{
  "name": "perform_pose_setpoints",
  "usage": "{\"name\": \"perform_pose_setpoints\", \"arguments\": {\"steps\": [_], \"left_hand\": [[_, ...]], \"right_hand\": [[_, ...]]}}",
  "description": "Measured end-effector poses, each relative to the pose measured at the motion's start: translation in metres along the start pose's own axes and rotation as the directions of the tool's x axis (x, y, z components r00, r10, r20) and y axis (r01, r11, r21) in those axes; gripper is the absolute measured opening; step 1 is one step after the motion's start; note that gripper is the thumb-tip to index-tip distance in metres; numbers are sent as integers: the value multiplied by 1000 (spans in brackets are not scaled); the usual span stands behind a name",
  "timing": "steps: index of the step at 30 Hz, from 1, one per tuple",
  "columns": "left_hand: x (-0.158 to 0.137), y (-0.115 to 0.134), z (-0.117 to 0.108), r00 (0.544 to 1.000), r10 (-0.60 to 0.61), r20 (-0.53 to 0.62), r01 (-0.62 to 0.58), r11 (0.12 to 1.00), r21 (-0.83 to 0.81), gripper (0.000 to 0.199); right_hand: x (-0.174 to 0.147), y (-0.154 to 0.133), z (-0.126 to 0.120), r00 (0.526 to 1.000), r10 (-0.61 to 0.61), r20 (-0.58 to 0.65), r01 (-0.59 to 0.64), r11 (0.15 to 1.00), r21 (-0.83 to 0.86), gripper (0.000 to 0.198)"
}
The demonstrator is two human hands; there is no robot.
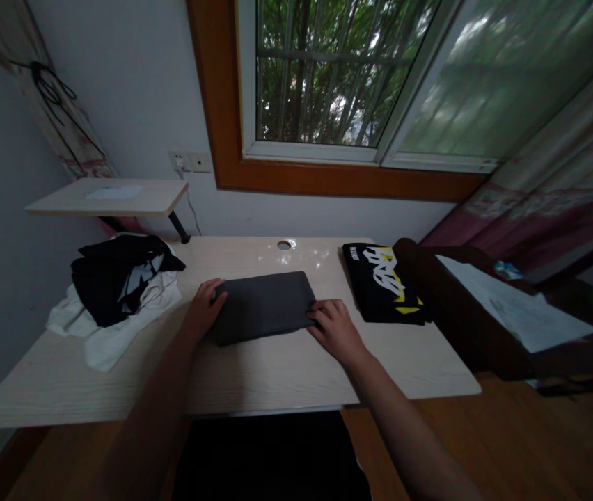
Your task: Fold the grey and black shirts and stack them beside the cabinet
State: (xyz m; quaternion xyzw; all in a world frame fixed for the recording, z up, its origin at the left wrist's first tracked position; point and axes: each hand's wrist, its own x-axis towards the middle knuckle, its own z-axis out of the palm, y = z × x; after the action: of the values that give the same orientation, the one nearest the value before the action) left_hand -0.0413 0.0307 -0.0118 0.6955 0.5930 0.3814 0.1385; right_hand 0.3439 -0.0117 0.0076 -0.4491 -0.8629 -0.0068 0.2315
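A dark grey folded garment [265, 306] lies flat as a neat rectangle in the middle of the desk; its exact kind cannot be made out. My left hand [205, 306] grips its left edge, thumb toward the cloth and fingers at the far corner. At the right edge, my right hand [334, 325] pinches the cloth with curled fingers. To the right sits a folded black T-shirt [383, 284] with white and yellow print. On the left is a crumpled heap, a black garment [113, 275] on top of white cloth [113, 341].
The pale wooden desk [286, 376] stands below a window with an orange-brown frame [338, 182]. A raised shelf [145, 198] on black legs occupies the back left. Past the desk's right side, a white sheet [510, 306] rests on dark brown furniture [463, 327].
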Motion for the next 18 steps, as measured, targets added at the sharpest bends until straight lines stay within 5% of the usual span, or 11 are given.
{"name": "perform_pose_setpoints", "arguments": {"steps": [11, 18], "left_hand": [[-4, 15, -11, 999, -26, 40, 30, 994, -105, 39], [-15, 26, -12, 973, -19, 230, 47, 992, -118, 36]], "right_hand": [[36, 36, -5, 991, 128, -33, -132, 963, -236, 29], [63, 54, 15, 962, 268, -55, -274, 937, -215, 43]]}}
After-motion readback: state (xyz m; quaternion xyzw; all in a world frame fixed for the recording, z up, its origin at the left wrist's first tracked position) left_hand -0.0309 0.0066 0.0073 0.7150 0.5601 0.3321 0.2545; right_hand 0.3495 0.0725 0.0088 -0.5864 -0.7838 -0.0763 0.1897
